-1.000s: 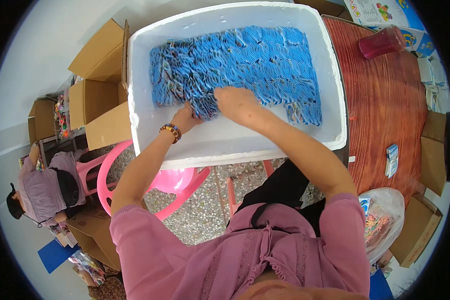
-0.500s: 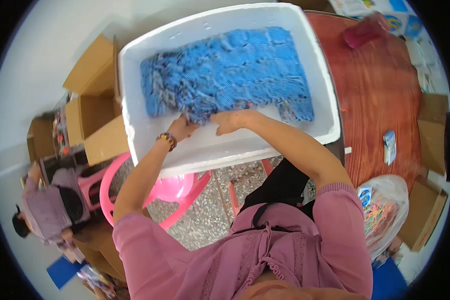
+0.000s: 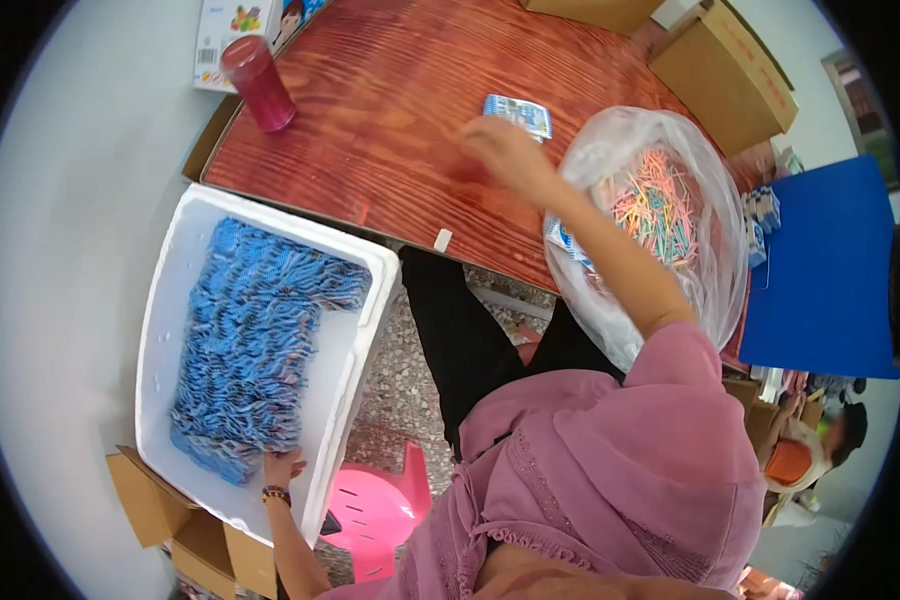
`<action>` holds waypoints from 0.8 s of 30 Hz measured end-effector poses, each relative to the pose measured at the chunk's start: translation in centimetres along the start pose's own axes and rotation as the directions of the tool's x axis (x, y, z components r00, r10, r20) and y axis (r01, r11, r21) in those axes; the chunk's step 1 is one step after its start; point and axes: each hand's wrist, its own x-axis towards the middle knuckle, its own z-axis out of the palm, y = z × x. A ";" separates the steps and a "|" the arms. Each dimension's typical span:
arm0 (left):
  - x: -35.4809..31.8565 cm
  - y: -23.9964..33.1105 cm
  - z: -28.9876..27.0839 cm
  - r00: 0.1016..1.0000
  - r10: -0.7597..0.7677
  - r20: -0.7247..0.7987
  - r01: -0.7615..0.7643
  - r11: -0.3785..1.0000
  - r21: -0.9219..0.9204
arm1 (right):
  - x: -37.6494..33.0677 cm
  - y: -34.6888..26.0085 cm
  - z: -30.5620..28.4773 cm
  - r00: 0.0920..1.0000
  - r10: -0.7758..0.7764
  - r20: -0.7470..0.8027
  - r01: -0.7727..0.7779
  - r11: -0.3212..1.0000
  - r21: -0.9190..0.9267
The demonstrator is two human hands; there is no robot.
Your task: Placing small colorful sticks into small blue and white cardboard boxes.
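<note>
Rows of thin blue-and-white packets (image 3: 250, 330) stand packed edge to edge in a white foam box (image 3: 345, 400) on my left. My left hand (image 3: 283, 466), with a beaded bracelet at the wrist, is curled against the packets at the near end of a row. Over the reddish wooden table (image 3: 370, 110), my right hand (image 3: 510, 155) is reaching forward, its fingers smeared by motion. Just beyond it lies a small blue-and-white packet (image 3: 520, 113). I cannot see whether the right hand touches that packet.
A clear plastic bag (image 3: 595, 150) of thin colourful sticks (image 3: 655, 210) sits right of my right forearm. A pink-red cup (image 3: 260, 85) stands at the table's far left. Cardboard boxes (image 3: 725, 75), a blue board (image 3: 820, 270) and a pink chair (image 3: 375, 510) surround me. Another person (image 3: 820, 445) is at far right.
My view has turned right, toward the table. The right hand has left the foam box and moved out over the table. My left hand stays at the packets.
</note>
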 end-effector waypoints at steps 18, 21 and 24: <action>-19.2 26.5 14.5 0.284 0.958 -0.045 -0.785 0.259 0.562 | -18.3 7.1 -14.0 0.941 0.337 0.016 -0.291 0.834 -0.469; -19.3 31.6 23.2 0.134 0.978 0.159 -0.928 0.067 0.367 | -18.7 8.3 -14.4 0.876 0.481 0.030 -0.456 0.849 -0.267; -20.6 35.1 32.9 0.240 0.899 0.366 -0.970 0.206 0.130 | -19.1 8.9 -14.8 0.914 0.405 -0.025 -0.401 0.893 -0.207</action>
